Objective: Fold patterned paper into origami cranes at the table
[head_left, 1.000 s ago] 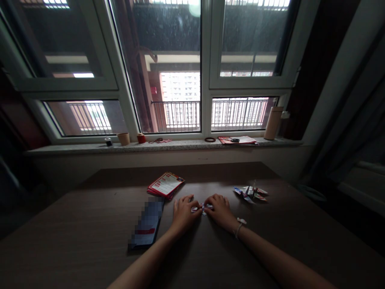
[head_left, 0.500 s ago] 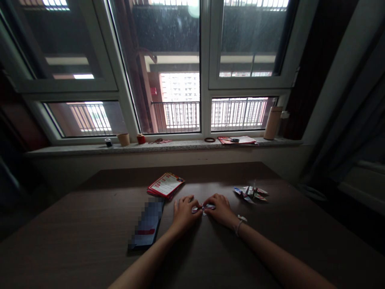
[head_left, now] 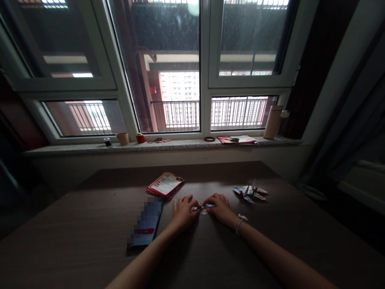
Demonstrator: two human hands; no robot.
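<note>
Between my two hands, low over the brown table, is a small piece of folded, printed paper in white, purple and a little yellow. My left hand pinches its left end between thumb and fingers. From the other side my right hand grips the right end the same way, a thin bracelet on its wrist. My fingers cover part of the paper, so its full shape is hidden. Farther right lie several folded paper figures, apart from my hand.
Left of my hands lie a phone-like dark slab, partly pixelated, and a stack of red-edged printed sheets. A small white scrap is near my right wrist. The windowsill holds a paper cup, a red spool and a bottle.
My fingertips have drawn slightly apart, and more of the paper shows between them. Both hands stay at the same spot on the table.
</note>
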